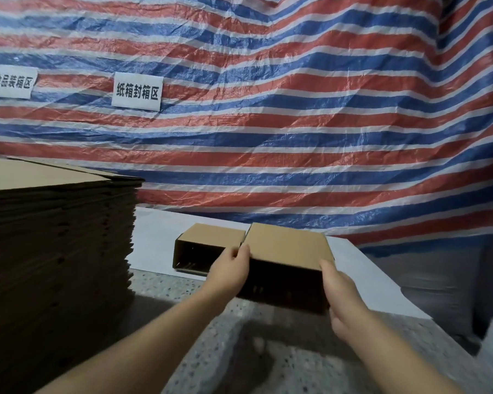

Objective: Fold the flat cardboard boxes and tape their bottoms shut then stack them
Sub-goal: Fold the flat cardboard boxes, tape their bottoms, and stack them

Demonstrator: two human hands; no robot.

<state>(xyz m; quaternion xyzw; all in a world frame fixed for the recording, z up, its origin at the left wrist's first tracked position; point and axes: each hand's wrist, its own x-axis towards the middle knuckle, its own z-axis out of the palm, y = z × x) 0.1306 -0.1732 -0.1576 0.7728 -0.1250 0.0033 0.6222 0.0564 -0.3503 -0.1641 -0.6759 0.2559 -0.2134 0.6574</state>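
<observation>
Two bare arms reach out over the speckled worktop (268, 365). The left hand (231, 273) and right hand (343, 297) each keep a tight grip on one side of a folded cardboard box (289, 250). A second folded box (208, 241) sits touching it on white paper (157, 237). A tall pile of flat boxes (57, 251) stands at the left. Behind, a striped sheet (296, 109) has two signs: 纸箱封箱区 (137, 91) and 食品装箱区 (12, 81).
</observation>
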